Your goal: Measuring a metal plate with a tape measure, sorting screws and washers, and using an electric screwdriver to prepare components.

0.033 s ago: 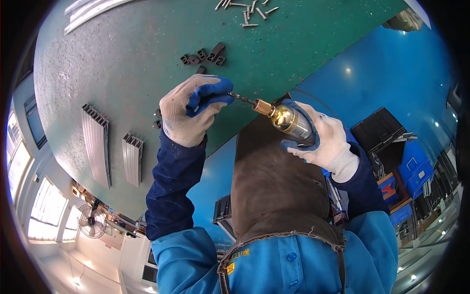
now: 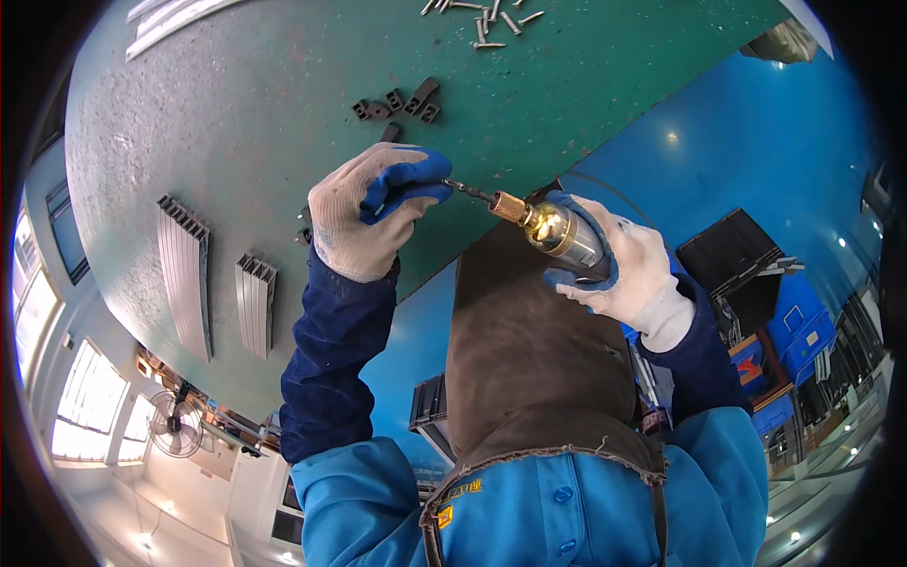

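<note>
Head camera feed, watched from my remote station, shows a green desk (image 2: 312,113) filling the upper left. Below is a blue shirt (image 2: 520,510) with small yellow lettering (image 2: 463,490) on its chest, partly covered by a brown apron (image 2: 543,350). Silver profiles (image 2: 183,274) lie on the desk's left side. My view has the gloved right hand (image 2: 638,265) wrapped around a powered driver (image 2: 574,242) near the desk edge. The gloved left hand (image 2: 373,208) curls, fingertips at the bit (image 2: 469,191); I cannot tell what they pinch. Black fittings (image 2: 419,97) and silver screws (image 2: 510,23) lie beyond.
</note>
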A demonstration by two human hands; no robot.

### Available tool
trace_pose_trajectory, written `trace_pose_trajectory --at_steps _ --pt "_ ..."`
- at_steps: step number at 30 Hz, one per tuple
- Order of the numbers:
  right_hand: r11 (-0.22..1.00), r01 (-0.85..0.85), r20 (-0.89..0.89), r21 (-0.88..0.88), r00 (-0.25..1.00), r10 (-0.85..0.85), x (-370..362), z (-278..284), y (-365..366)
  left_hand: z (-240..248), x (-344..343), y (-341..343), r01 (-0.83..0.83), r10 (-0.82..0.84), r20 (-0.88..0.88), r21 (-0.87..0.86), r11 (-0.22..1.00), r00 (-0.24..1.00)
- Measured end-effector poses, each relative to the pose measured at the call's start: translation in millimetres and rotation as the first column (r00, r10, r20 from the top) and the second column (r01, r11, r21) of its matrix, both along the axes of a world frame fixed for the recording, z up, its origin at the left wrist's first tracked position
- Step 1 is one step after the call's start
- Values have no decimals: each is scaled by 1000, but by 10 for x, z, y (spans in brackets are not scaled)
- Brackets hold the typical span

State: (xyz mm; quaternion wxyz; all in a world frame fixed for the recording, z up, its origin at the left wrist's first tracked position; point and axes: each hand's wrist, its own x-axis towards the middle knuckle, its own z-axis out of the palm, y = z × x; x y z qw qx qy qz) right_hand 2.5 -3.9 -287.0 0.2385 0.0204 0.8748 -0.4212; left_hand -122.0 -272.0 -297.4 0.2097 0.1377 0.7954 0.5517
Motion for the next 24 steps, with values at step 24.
trace_pose_trajectory --at_steps 24 --pt "979 172 38 -113 985 -169 234 -40 -273 -356 -253 -200 -307 88 -424 -483 820 902"
